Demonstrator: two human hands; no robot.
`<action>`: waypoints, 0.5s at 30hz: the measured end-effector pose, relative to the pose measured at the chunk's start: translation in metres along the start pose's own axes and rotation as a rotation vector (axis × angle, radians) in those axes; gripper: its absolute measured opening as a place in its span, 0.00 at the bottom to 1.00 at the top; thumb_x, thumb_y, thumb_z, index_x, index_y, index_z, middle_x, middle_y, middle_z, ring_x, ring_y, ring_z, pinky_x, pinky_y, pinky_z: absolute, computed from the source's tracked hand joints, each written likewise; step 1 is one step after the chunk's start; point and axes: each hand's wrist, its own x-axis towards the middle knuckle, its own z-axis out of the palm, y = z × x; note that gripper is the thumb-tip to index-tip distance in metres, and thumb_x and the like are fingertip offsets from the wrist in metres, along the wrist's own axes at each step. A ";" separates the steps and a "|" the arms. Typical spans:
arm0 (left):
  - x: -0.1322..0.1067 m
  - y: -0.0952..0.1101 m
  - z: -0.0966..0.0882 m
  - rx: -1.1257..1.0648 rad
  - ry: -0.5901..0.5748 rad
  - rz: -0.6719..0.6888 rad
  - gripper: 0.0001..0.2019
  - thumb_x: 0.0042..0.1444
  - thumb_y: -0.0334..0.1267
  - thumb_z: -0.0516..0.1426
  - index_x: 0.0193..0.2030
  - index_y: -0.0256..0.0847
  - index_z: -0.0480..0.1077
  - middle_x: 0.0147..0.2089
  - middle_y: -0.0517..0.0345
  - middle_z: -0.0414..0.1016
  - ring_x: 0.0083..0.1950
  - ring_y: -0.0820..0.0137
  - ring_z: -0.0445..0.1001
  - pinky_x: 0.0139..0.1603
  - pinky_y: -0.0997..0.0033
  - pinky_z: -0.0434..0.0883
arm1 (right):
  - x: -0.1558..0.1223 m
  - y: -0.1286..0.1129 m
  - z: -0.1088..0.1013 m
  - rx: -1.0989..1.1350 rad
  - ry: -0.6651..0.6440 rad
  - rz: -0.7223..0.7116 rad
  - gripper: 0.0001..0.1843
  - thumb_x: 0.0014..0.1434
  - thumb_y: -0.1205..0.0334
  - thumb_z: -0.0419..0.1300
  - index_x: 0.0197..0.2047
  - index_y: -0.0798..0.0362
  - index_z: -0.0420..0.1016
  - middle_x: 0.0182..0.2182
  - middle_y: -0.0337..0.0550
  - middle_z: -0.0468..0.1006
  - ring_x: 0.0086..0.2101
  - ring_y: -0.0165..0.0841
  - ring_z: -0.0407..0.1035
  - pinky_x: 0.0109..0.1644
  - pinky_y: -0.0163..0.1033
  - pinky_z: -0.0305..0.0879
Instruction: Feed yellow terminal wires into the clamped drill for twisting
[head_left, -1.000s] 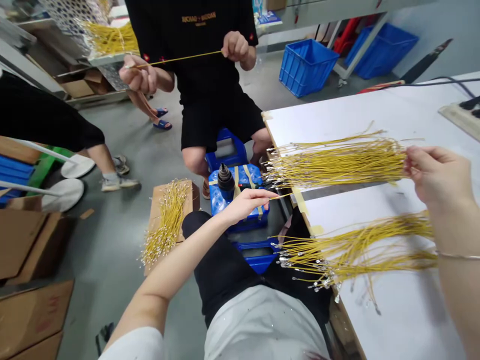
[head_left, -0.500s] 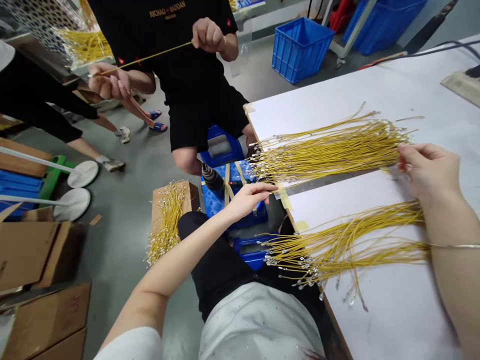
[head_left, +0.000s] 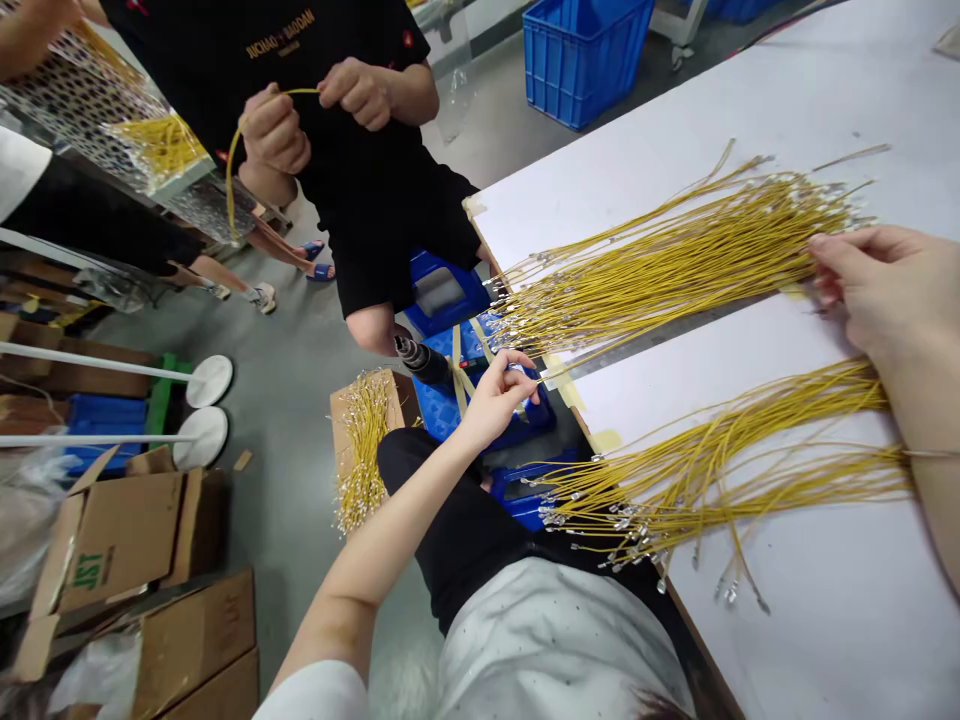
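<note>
My left hand pinches one end of a single yellow wire at the table's near-left edge. At the wire's other end my right hand has thumb and fingers pressed together, so the wire stretches between both hands. Just beyond it lies a wide bundle of yellow wires with metal terminals at the ends. A second bundle of yellow wires rests nearer to me, its terminal ends hanging over the edge. My right forearm passes over that bundle's right end.
Across from me a seated person bends a yellow wire in both hands. A box topped with more yellow wires stands on the floor. A blue crate, cardboard boxes and a blue stool surround the white table.
The view has shifted, while my hands keep the wire stretched between them. The person opposite has brought both hands closer together, and their wire, straight before, now curves down.
</note>
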 end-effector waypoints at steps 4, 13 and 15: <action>0.001 -0.001 0.002 -0.017 0.016 0.000 0.11 0.54 0.36 0.61 0.40 0.42 0.63 0.24 0.65 0.73 0.30 0.74 0.72 0.39 0.74 0.66 | 0.002 0.002 -0.001 0.005 -0.013 -0.005 0.09 0.54 0.71 0.68 0.26 0.57 0.71 0.17 0.35 0.66 0.15 0.21 0.56 0.15 0.27 0.49; 0.000 -0.001 0.004 0.042 0.032 0.023 0.08 0.53 0.39 0.60 0.39 0.39 0.71 0.25 0.59 0.74 0.29 0.72 0.71 0.31 0.74 0.63 | 0.002 0.002 -0.001 0.006 -0.016 0.000 0.10 0.55 0.73 0.66 0.26 0.57 0.70 0.17 0.36 0.64 0.16 0.22 0.55 0.18 0.31 0.47; 0.000 -0.003 0.004 0.047 0.042 0.028 0.08 0.53 0.38 0.60 0.39 0.39 0.72 0.25 0.59 0.74 0.30 0.71 0.71 0.31 0.73 0.63 | 0.002 0.002 0.000 -0.008 -0.009 0.000 0.11 0.56 0.71 0.67 0.26 0.57 0.70 0.17 0.36 0.64 0.17 0.22 0.55 0.19 0.32 0.47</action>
